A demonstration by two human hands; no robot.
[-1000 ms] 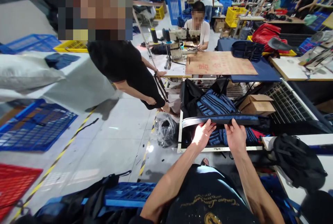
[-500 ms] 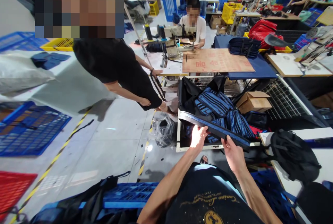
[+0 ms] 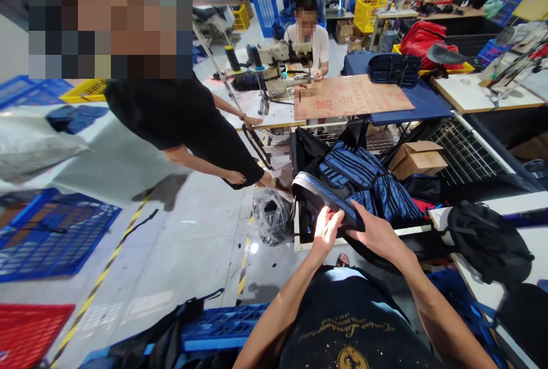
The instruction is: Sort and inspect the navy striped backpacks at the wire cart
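Note:
Both my hands hold a long dark blue padded bag panel (image 3: 319, 196) with a grey lining edge, tilted down to the right. My left hand (image 3: 326, 228) supports it from below near the middle. My right hand (image 3: 373, 233) grips it on the right, fingers over the top. The panel hangs over a wire bin (image 3: 466, 155) filled with several blue striped bag pieces (image 3: 368, 177).
A person in black (image 3: 188, 123) stands left of the bin, a hand on a sewing table (image 3: 278, 115). Another person sews behind at a machine (image 3: 282, 57). A cardboard box (image 3: 417, 159) lies in the bin. Black bags (image 3: 488, 240) sit right; blue crates (image 3: 47, 232) lie on the floor.
The panel went from level to tilted, its right end dropping and coming toward me. My hands moved closer together and lower. The view shifted slightly right.

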